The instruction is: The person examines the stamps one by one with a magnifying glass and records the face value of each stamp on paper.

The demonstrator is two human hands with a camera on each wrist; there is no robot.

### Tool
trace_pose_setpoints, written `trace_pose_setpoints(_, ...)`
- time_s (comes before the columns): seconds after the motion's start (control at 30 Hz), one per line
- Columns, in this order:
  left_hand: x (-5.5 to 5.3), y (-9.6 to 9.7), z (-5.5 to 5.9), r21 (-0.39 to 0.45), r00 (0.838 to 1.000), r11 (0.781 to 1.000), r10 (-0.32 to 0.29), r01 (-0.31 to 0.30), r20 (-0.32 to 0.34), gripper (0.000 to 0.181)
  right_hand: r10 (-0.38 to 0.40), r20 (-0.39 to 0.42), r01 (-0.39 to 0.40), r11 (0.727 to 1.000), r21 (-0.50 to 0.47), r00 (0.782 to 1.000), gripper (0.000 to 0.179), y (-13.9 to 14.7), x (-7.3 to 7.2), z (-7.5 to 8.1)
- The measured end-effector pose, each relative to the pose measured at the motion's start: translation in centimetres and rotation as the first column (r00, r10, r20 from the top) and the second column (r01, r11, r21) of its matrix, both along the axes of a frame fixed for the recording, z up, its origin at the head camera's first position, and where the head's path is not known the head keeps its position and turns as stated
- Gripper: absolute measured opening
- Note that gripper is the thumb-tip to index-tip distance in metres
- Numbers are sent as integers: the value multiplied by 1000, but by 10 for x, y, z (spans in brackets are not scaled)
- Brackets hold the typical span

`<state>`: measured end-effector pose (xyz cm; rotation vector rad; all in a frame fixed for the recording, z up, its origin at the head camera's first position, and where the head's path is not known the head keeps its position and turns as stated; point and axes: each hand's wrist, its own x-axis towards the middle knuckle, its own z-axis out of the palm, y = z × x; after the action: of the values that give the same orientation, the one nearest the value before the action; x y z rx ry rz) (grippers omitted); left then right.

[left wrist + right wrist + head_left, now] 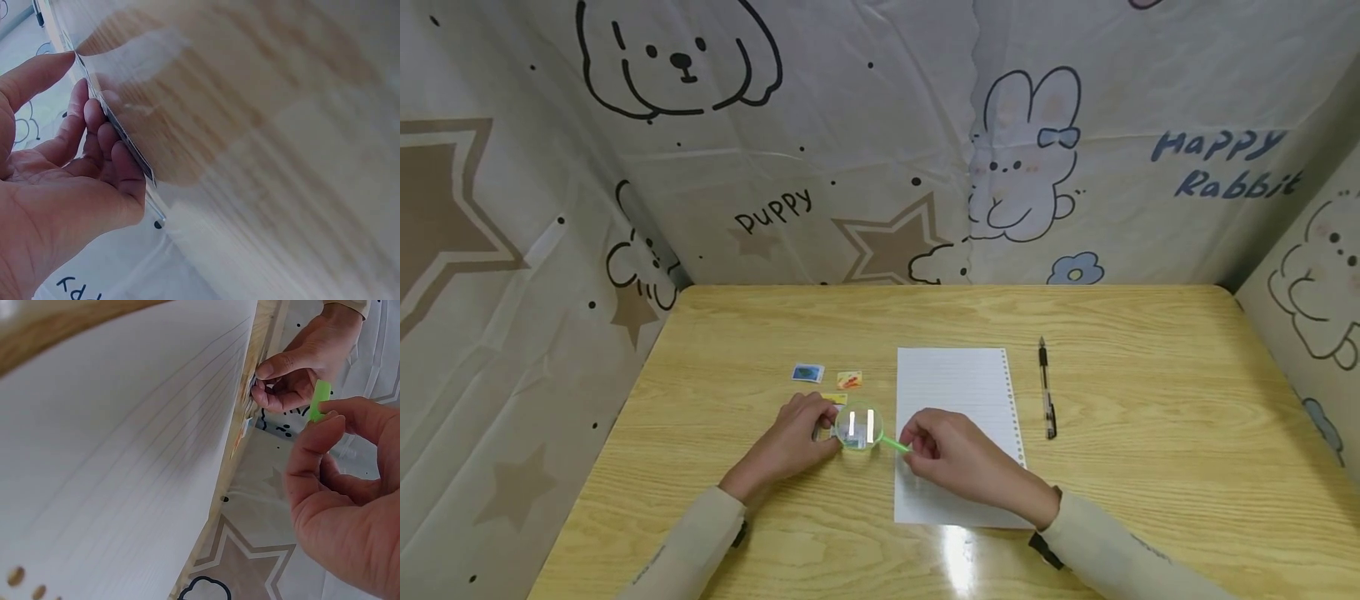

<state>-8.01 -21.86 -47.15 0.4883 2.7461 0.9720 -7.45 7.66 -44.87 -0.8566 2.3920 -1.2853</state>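
A magnifying glass (859, 426) with a green rim and handle is held over the stamp-like pieces. My right hand (958, 458) pinches the end of its green handle (320, 400) between thumb and fingers, above the lined paper. White glare crosses the lens. To the left, my left hand (797, 433) has thumb and curled fingers at the edges of a small stamp (128, 144), seen nearly edge-on in the left wrist view. Just beyond that hand lie a blue stamp (808, 372), an orange-red stamp (849, 380) and a yellow one (835, 399), partly covered.
A sheet of lined, hole-punched paper (955, 379) lies under my right hand. Right of it rests a black pen (1047, 387). The wooden table (1150, 417) is enclosed by printed cloth (880, 150) at the back and both sides.
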Motion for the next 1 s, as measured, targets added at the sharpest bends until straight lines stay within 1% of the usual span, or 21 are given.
trace_pose_setpoints(0.2, 1, -1, -1, 10, 1000, 1000, 6, -6, 30, 17, -34, -4, 34, 999, -5, 999, 9, 4, 0, 2)
trace_pose_setpoints(0.5, 1, -2, -3, 22, 998, 999, 23, -25, 50, 15, -133, -47, 132, 991, -35, 990, 12, 13, 1, 0)
trace_pose_setpoints(0.77, 2, -1, -1, 26, 999, 1000, 14, -15, 46, 15, -230, -16, 230, 973, -36, 973, 12, 28, -4, 0)
trace_pose_setpoints(1.0, 1, -1, -1, 22, 999, 1000, 7, -8, 44, 14, -294, 12, 294, 954, -54, 956, 13, 39, -8, 1)
